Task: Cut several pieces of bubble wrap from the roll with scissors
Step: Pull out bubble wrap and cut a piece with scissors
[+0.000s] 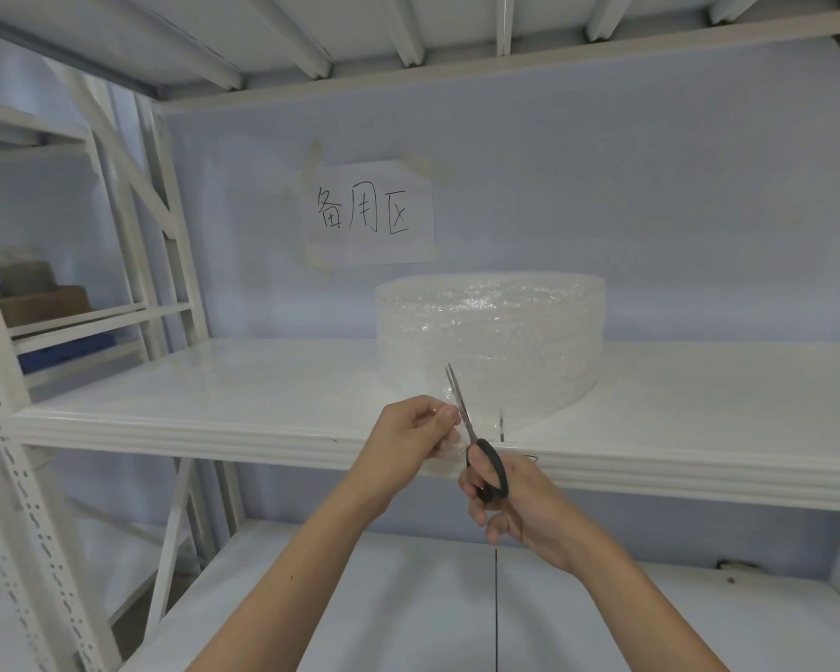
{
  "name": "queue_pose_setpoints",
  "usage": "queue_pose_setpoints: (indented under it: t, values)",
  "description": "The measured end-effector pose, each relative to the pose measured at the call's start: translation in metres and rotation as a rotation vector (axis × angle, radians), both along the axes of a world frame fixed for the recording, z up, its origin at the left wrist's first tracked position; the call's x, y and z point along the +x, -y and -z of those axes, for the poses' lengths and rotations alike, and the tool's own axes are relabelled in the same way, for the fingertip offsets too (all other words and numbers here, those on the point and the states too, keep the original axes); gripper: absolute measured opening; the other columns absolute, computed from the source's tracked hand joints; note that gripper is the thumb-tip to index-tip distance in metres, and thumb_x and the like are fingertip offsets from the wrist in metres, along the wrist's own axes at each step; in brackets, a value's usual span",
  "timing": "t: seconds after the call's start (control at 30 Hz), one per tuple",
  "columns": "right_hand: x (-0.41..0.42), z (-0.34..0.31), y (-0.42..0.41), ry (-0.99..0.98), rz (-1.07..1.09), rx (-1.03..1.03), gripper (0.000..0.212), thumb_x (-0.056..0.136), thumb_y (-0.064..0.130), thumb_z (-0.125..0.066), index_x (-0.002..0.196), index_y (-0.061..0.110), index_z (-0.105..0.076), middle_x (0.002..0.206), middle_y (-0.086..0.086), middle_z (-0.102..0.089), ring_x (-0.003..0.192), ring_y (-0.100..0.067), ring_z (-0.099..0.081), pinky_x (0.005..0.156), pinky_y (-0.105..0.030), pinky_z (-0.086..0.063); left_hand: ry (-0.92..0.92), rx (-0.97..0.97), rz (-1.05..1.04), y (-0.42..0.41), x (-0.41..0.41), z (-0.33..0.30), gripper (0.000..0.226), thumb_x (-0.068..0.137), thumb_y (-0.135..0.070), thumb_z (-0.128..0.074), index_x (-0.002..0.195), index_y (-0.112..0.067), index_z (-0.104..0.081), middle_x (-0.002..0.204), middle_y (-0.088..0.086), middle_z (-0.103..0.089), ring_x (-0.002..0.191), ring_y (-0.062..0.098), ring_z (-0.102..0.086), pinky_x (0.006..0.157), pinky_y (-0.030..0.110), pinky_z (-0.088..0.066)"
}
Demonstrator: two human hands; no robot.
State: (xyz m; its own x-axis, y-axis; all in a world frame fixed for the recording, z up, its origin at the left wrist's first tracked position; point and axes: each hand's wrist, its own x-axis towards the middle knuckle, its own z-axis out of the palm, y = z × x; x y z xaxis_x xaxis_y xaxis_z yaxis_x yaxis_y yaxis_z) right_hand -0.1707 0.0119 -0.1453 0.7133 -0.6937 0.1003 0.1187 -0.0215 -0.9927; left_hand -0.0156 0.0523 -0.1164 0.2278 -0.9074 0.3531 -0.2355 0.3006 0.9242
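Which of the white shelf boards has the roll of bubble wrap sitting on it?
The middle shelf, level with the hands, carries the bubble wrap roll. The lower shelf shows none, and the top board is seen only from underneath.

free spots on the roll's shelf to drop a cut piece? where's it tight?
Bare shelf lies left of the bubble wrap roll, out to the rack upright. Another bare stretch runs right of the roll toward the frame edge. It is crowded at the front edge before the roll: the left hand pinches the loose wrap, and the right hand works the scissors there.
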Motion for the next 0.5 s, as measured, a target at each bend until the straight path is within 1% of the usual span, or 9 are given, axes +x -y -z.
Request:
queue_pose_setpoints:
  t: [0.07,0.17,0.27,0.37,0.43,0.5]
  values:
    - [0.0,0.0,0.0,0.015,0.001,0.01,0.042,0.076,0.05,-0.064,0.068,0.011,-0.052,0.07,-0.004,-0.05,0.048,-0.015,-0.05,0.037,-0.022,-0.043,0.01,0.005,0.0,0.0,0.0,0.0,0.02,0.098,-0.019,-0.059,0.082,-0.009,-0.067,0.061,-0.004,-0.061,0.055,0.009,-0.052,0.063,0.019,-0.049]
    - [0.0,-0.004,0.0,0.037,-0.001,0.033,0.046,0.082,0.054,-0.064,0.075,0.011,-0.052,0.069,-0.001,-0.05,0.049,-0.016,-0.05,0.036,-0.023,-0.042,0.053,0.02,0.02,0.0,-0.001,0.001,0.02,0.098,-0.019,-0.059,0.085,-0.006,-0.067,0.062,-0.003,-0.063,0.057,0.009,-0.052,0.06,0.017,-0.048]
    - [0.002,-0.009,0.001,0.019,0.005,0.021,0.047,0.082,0.055,-0.063,0.086,0.008,-0.057,0.07,-0.001,-0.05,0.05,-0.016,-0.049,0.034,-0.022,-0.042,0.043,0.015,0.053,-0.001,-0.002,0.002,0.023,0.098,-0.019,-0.057,0.088,0.0,-0.067,0.071,0.009,-0.063,0.06,0.014,-0.051,0.061,0.018,-0.048]
    - [0.003,-0.013,0.001,0.007,0.011,-0.014,0.043,0.077,0.052,-0.06,0.076,0.009,-0.056,0.069,-0.003,-0.049,0.047,-0.015,-0.048,0.034,-0.022,-0.042,0.053,0.008,0.053,-0.002,0.0,0.001,0.027,0.098,-0.018,-0.057,0.091,0.006,-0.066,0.075,0.013,-0.062,0.063,0.016,-0.05,0.063,0.019,-0.049]
    - [0.003,-0.014,0.001,0.013,0.01,-0.018,0.041,0.078,0.049,-0.06,0.073,0.009,-0.054,0.067,-0.003,-0.049,0.046,-0.014,-0.048,0.035,-0.022,-0.042,0.058,0.008,0.06,-0.002,0.002,0.0,0.025,0.098,-0.019,-0.057,0.089,0.003,-0.066,0.076,0.013,-0.063,0.062,0.015,-0.05,0.063,0.018,-0.048]
    - [0.003,-0.013,0.002,0.021,0.003,-0.013,0.04,0.079,0.049,-0.059,0.072,0.01,-0.052,0.066,-0.003,-0.049,0.045,-0.014,-0.048,0.035,-0.022,-0.042,0.059,0.014,0.061,-0.003,0.002,-0.001,0.021,0.098,-0.018,-0.058,0.087,-0.003,-0.067,0.071,0.006,-0.064,0.06,0.012,-0.051,0.063,0.018,-0.048]
